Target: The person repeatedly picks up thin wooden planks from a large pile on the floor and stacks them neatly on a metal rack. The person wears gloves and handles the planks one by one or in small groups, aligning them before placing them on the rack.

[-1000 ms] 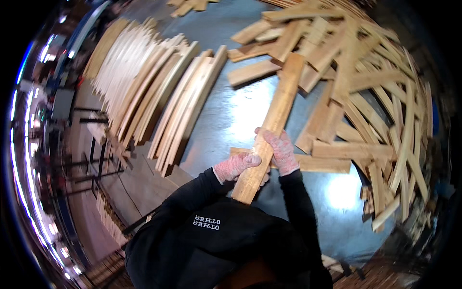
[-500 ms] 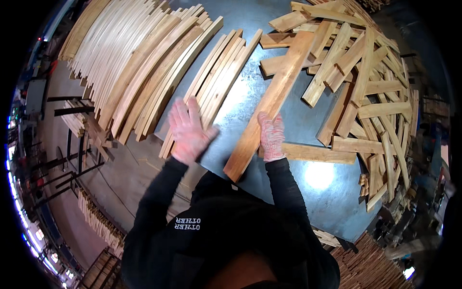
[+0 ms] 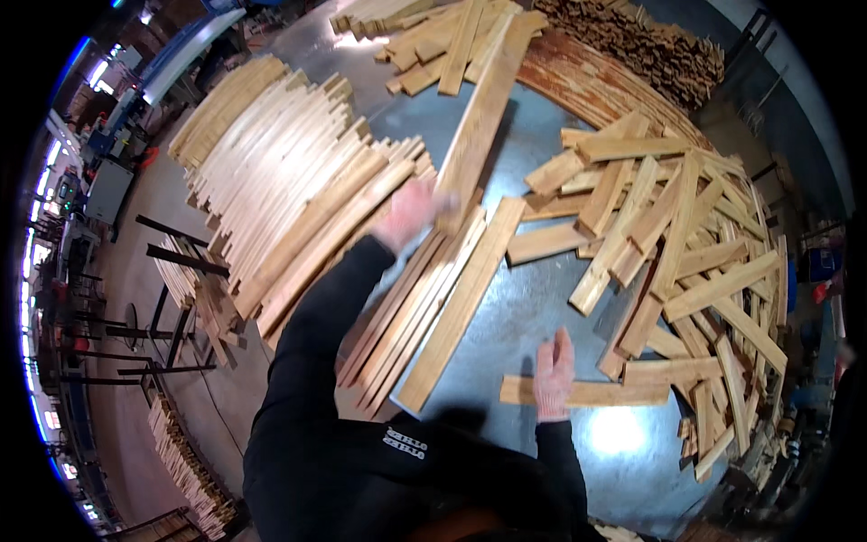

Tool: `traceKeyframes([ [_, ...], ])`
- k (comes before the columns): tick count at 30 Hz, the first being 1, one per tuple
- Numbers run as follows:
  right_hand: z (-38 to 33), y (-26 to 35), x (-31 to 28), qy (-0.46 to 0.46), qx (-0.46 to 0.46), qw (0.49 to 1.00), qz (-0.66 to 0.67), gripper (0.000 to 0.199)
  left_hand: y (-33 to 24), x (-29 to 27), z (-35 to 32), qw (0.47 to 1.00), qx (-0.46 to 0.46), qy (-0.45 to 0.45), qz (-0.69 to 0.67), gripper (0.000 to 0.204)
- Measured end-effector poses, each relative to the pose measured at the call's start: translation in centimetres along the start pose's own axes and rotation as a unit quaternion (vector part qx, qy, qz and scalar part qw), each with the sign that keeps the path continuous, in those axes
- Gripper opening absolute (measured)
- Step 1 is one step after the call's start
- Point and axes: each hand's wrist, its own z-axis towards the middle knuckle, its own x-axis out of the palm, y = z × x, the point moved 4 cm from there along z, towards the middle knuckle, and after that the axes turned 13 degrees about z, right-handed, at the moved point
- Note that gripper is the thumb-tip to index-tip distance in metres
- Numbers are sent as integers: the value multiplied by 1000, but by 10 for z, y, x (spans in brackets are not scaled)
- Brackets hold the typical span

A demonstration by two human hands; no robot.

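Head view, and the left hand (image 3: pixel 406 215) is out mid-scene, blurred, its fingers closed on a long board (image 3: pixel 488 108) close to the near end! That board slants away to the far side above the metal table (image 3: pixel 506 321), a row of narrow boards (image 3: pixel 420 303) just beyond its near end, the pale stack (image 3: pixel 271 163) over to the left. One hand near one end: tricky leverage, I'd judge, so a firm squeeze, a steady wrist, and eyes on that far tip beside the loose far boards (image 3: pixel 424 52). Slow swings would suit it best. Down on the near side, right of centre, the right hand (image 3: pixel 554 375) has fingers stretched out, nothing visible in them, over a flat board (image 3: pixel 623 395); touching or not, I can't tell. Ideally, it should stay clear of the heap (image 3: pixel 677 237) on the right.
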Motion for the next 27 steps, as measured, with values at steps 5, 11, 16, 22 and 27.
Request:
traceKeyframes([
  [5, 12, -27, 38, 108, -19, 993, -33, 54, -4, -99, 114, 960, -127, -230, 94, 52],
  [11, 48, -24, 144, 169, -78, 973, -137, 70, 52, 22, -100, 981, -81, -66, 166, 62],
  [16, 65, -43, 208, 163, 153, 972, 76, 85, 86, 86, -172, 933, -241, 16, 267, 97],
  [22, 89, 22, 194, 217, 26, 942, -255, 88, 106, 66, -132, 956, -179, 119, 200, 71],
  [27, 98, -32, 223, 107, -95, 967, -212, 83, 107, 85, -82, 992, -34, 65, 101, 94],
])
